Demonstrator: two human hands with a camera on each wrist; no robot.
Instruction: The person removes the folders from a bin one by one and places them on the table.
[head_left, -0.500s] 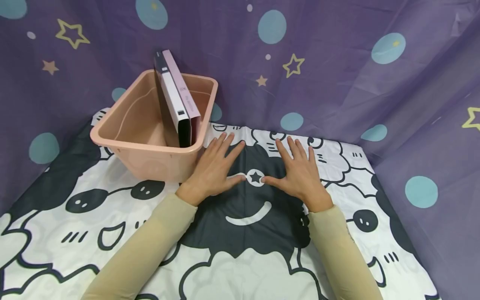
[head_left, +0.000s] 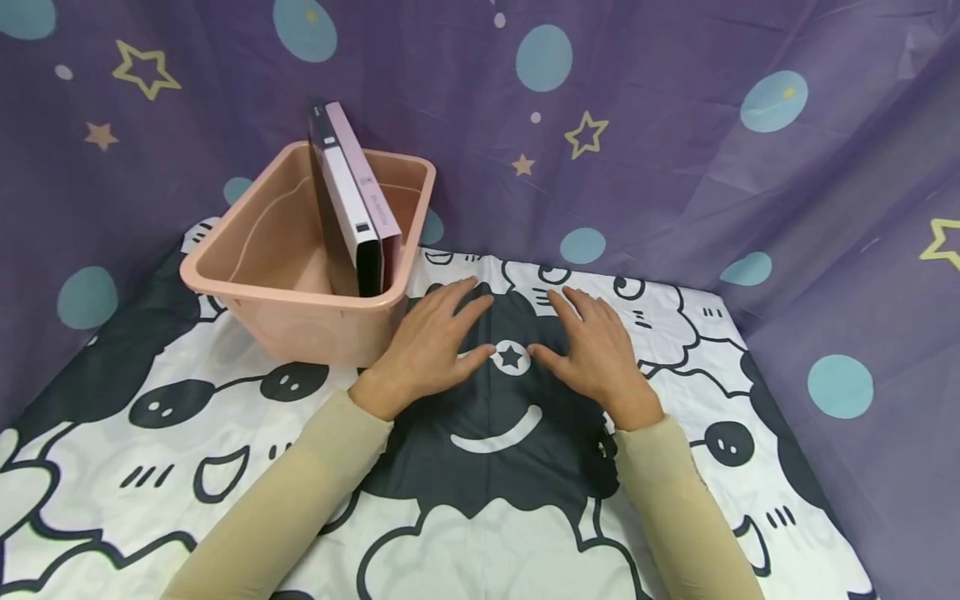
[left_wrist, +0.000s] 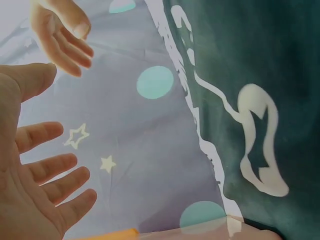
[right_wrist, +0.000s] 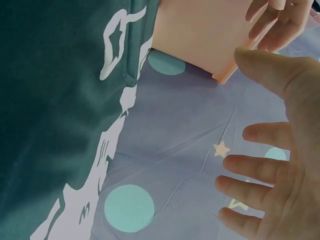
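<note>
Both hands hover over the dark printed face on the cloth, palms toward the surface and thumbs toward each other. My left hand (head_left: 423,346) holds nothing; its fingers are spread and loosely bent, close beside the right wall of a pink plastic bin (head_left: 322,329). To the right, my right hand (head_left: 596,350) is likewise empty with relaxed fingers. A white-and-black binder (head_left: 345,196) and a pink binder (head_left: 363,179) lean side by side in the bin, their upper ends rising above its rim. In the left wrist view the palm (left_wrist: 25,195) is bare; the right wrist view shows the same.
A white cloth (head_left: 487,550) with black cartoon sheep covers the table. Behind it and along the right side hangs a purple curtain (head_left: 660,183) with stars and blue dots. The bin stands at the back left, near the curtain.
The fingers of both hands have bent slightly and drawn back a little toward the person. The bin and binders have stayed where they were.
</note>
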